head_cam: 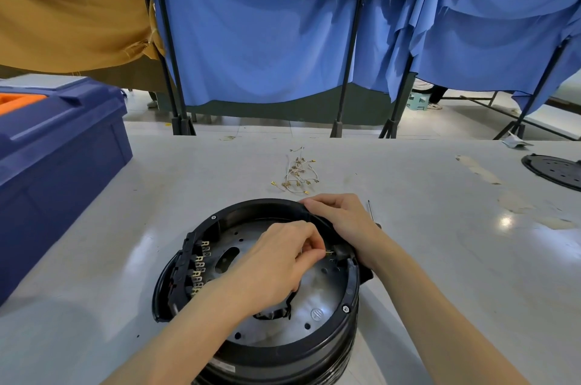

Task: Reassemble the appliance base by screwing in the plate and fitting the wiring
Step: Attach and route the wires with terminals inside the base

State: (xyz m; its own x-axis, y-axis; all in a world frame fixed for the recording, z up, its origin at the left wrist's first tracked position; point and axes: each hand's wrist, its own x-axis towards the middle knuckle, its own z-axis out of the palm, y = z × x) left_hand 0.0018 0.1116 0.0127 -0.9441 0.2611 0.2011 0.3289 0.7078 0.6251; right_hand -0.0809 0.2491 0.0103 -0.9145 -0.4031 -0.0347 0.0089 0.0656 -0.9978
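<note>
The appliance base (350,290) is sitting at the near edge of the table (440,243), open side up, right below the camera. It is holding the metal plate (323,293), which is lying flat inside the black rim. A terminal strip (201,268) with rows of brass tabs is standing along the base's left inner wall, and a black cable (276,314) is curling across the near part of the plate.

The left hand (276,265) is reaching over the plate with its fingers curled, pinching a small brass terminal (329,253) between thumb and fingertips close to the right inner wall. The right hand (339,218) is gripping the far right rim of the base, its fingers wrapping over the edge.

Just past the right hand, a screwdriver (370,208) is lying on the table, its handle mostly hidden by the wrist. Farther out, a bunch of loose wires (298,174) with brass ends is lying in a small tangle. A black disc (553,171) is resting at the far right edge.

On the left a blue toolbox (56,158) is standing with its lid down; an orange tray (19,100) is showing in the lid, and the contents are hidden. Blue cloth (267,39) and mustard cloth (72,17) are hanging beyond the table
</note>
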